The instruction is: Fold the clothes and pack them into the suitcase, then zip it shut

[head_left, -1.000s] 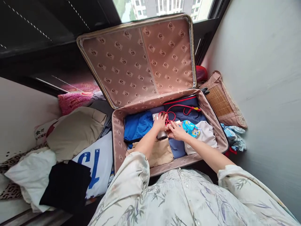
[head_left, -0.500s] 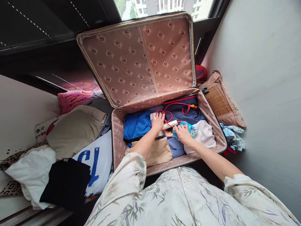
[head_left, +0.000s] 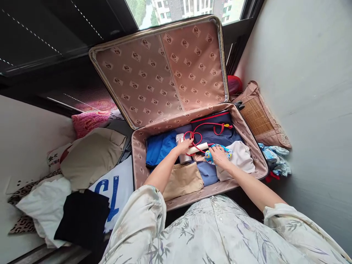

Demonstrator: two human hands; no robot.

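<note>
Reaching into open pink-lined fabric suitcase [head_left: 249, 141], both hands on small items amid folded clothes.
Right hand [head_left: 219, 156] curled over blue patterned cloth bundle [head_left: 220, 149]; left hand [head_left: 183, 145] nearer, fingers loosely on white cylindrical tube [head_left: 198, 148], long axis 8-to-2 o'clock, red cord [head_left: 203, 126] at 12.

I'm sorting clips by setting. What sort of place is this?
Probably a bedroom in a flat: an open suitcase of folded clothes lies by a window facing apartment blocks, with pillows piled alongside.
</note>
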